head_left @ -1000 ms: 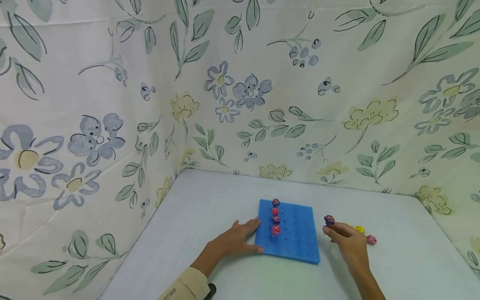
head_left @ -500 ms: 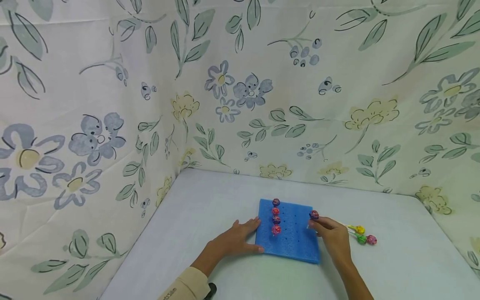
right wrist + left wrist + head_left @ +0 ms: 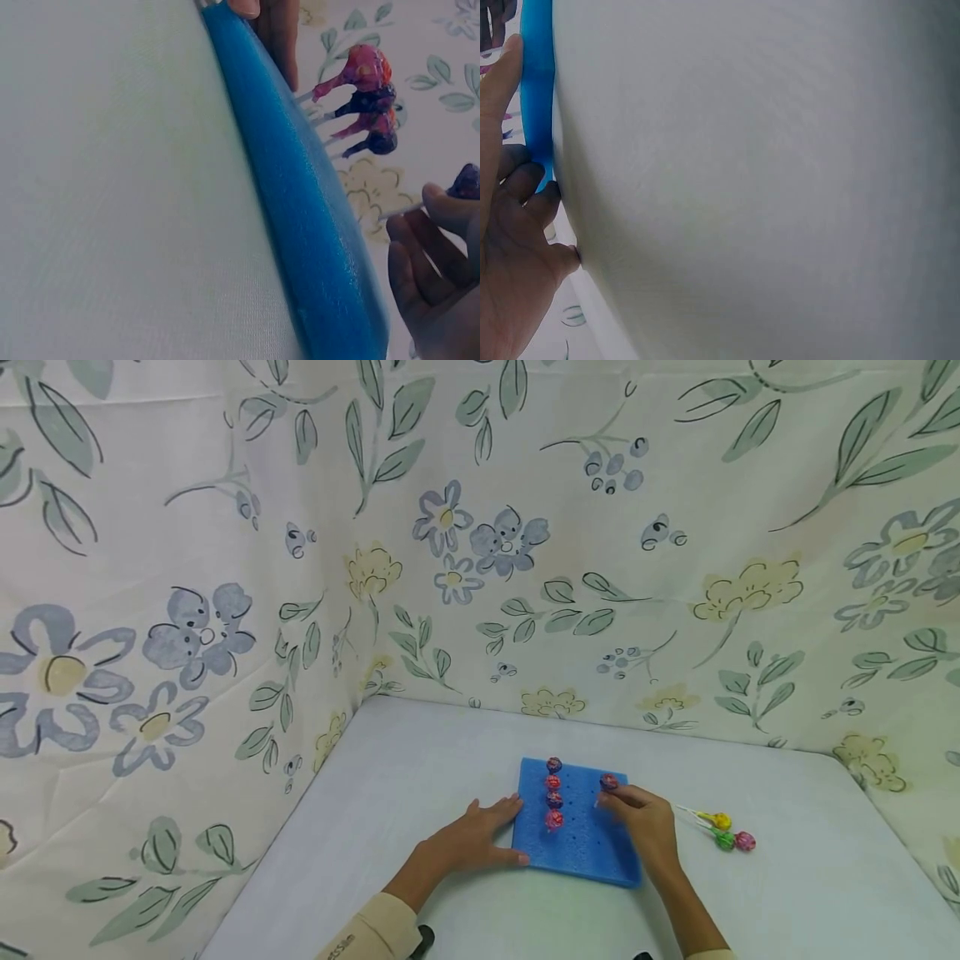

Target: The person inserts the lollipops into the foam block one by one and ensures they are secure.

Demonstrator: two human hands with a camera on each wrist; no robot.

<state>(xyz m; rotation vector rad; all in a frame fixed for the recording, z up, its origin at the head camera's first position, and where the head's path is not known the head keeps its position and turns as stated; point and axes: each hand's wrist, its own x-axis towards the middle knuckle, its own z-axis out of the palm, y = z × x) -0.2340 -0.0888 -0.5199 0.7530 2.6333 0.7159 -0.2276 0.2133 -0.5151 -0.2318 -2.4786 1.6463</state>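
Note:
A blue foam board point(image 3: 577, 852) with rows of small holes lies on the white table. Several wrapped lollipops, red point(image 3: 554, 820) and purple point(image 3: 554, 765), stand in a column along its left side, their sticks in the foam. My left hand point(image 3: 474, 839) is spread at the board's left edge, fingers and thumb touching it. Over the board's right part, my right hand point(image 3: 648, 827) pinches a purple lollipop point(image 3: 608, 782) by its white stick. In the right wrist view this lollipop's stick point(image 3: 401, 211) points toward the board, its tip apart from the foam.
To the right of the board lie loose lollipops on the table: a yellow one point(image 3: 722, 821), a green one point(image 3: 724, 841) and a pink one point(image 3: 745, 841). A flower-patterned cloth point(image 3: 660, 635) rises behind the table and on its left.
My right hand has carried the purple lollipop leftward, from beside the board to over its right part, uncovering the loose lollipops. The left hand stays at the board's edge.

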